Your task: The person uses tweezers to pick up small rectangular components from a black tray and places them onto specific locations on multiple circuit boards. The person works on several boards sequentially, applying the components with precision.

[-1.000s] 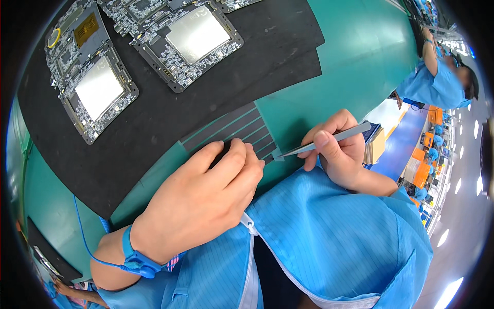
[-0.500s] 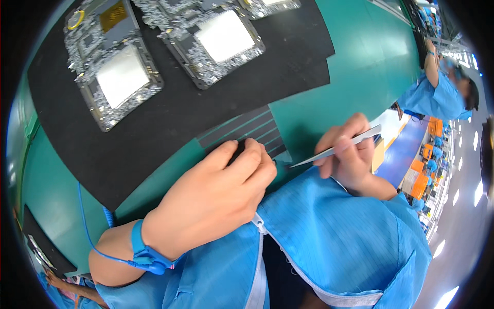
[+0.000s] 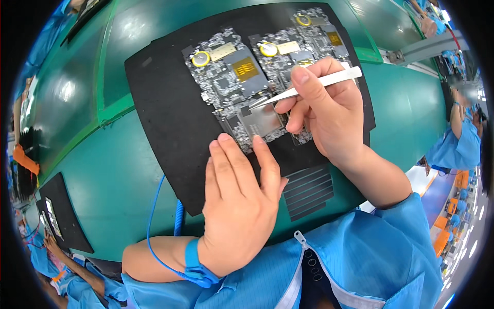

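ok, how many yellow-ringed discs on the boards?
3: left disc on the left board, middle disc on the middle board, right disc on the right board. Right hand may hide others.

The big table (image 3: 119,172) is smooth, shiny and green. Brighter green strips (image 3: 107,114) run along it on the left. At the top right there is a gray metal bar (image 3: 423,47). On the right is a blue floor (image 3: 436,193), then a row of orange things (image 3: 441,241), too small to name. White lights (image 3: 473,249) shine beyond.
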Tool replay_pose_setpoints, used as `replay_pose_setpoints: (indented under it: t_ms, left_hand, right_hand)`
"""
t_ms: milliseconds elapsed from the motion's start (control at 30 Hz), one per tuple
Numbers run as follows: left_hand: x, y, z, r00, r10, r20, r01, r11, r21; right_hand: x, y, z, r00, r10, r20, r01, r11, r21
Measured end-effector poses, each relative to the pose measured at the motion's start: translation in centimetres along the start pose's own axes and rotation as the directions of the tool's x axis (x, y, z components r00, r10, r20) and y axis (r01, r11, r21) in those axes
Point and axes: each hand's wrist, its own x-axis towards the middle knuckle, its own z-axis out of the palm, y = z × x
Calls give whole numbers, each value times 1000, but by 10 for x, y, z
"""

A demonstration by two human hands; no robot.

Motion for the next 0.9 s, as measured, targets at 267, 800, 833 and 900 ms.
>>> replay_pose_setpoints:
  t_ms: [267,800,833,900]
  left_hand:
    - [4,-2,17,989,72,-131,-71,997,14]
    - [8,0,24,978,115,-174,-96,989,110]
    - [9,0,24,979,108,-173,-93,991,96]
    - [11,0,26,979,85,-184,-79,996,40]
  right_hand:
    - [9,1,5,999,31,26,-28,993,-119]
    - [11,3,1,998,27,60,-14,979,-204]
    - [11,3,1,998,27,55,-15,981,-195]
    - [10,3,2,999,26,45,-17,984,-177]
